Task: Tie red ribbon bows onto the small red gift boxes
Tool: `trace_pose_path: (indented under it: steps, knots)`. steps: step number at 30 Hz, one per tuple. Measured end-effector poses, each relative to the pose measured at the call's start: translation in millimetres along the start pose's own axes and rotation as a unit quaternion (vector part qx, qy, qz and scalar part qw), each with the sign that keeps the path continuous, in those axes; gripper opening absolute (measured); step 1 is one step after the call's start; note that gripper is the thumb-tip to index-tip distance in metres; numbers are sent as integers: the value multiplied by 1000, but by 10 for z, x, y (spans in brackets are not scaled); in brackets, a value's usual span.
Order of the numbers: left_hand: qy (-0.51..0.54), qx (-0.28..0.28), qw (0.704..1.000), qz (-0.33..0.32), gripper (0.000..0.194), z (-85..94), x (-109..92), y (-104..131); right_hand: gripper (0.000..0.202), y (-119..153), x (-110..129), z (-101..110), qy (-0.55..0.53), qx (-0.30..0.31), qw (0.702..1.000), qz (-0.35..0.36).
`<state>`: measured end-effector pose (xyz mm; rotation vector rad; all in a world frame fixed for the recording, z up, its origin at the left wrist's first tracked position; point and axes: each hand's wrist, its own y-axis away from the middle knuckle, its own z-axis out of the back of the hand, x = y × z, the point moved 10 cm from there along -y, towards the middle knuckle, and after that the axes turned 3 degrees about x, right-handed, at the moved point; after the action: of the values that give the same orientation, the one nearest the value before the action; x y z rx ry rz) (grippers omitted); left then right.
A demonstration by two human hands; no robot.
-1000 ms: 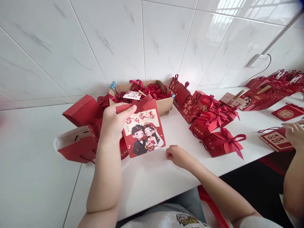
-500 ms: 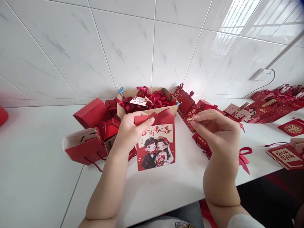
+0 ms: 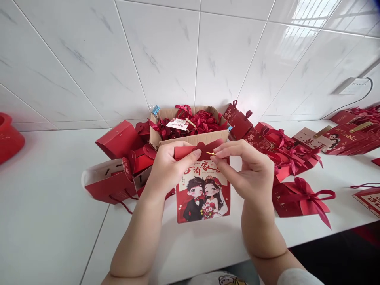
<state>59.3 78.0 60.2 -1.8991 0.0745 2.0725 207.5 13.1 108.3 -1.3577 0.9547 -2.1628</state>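
My left hand (image 3: 173, 168) is closed on the folded top of a red gift box (image 3: 204, 198), thumb in front. Its face carries a cartoon bride and groom under large characters, and its top flap has a rounded tab. Pinched between the thumb and fingertips of my right hand (image 3: 247, 168) is a small, thin gold-coloured pin (image 3: 210, 153). It points left at the flap, close to the rounded tab; whether it touches cannot be made out. The right fingers cover the box's upper right corner.
Behind the box stands a cardboard box (image 3: 190, 139) of dark red ribbons, with a blue binder clip (image 3: 156, 109). Red bags and boxes (image 3: 108, 184) crowd the left. Ribboned red boxes (image 3: 292, 198) lie right. A red container (image 3: 10, 138) is far left, a power strip (image 3: 353, 86) right.
My right hand has moved left, bringing the gold pin from beside the box to its top flap. The left hand keeps its hold. The view has shifted, and the other person's hand is out of sight.
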Motion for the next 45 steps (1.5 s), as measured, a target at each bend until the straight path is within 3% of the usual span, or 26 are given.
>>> trace_pose_path:
  steps: [26, 28, 35, 45]
  knots:
    - [-51, 12, 998, -18, 19, -33, -44, 15, 10, -8, -56, -95, 21, 27, 999, -16]
    - [-79, 10, 996, -42, 19, -45, -99, 23, 9, -10, -40, -98, 31, 34, 999, -9]
    - [-155, -8, 964, -217, 15, -83, -461, 181, 16, 16, 48, -71, 7, 35, 999, 13]
    - [-195, -10, 943, -270, 11, -118, -570, 302, 19, 60, 167, -37, 14, 28, 999, 36]
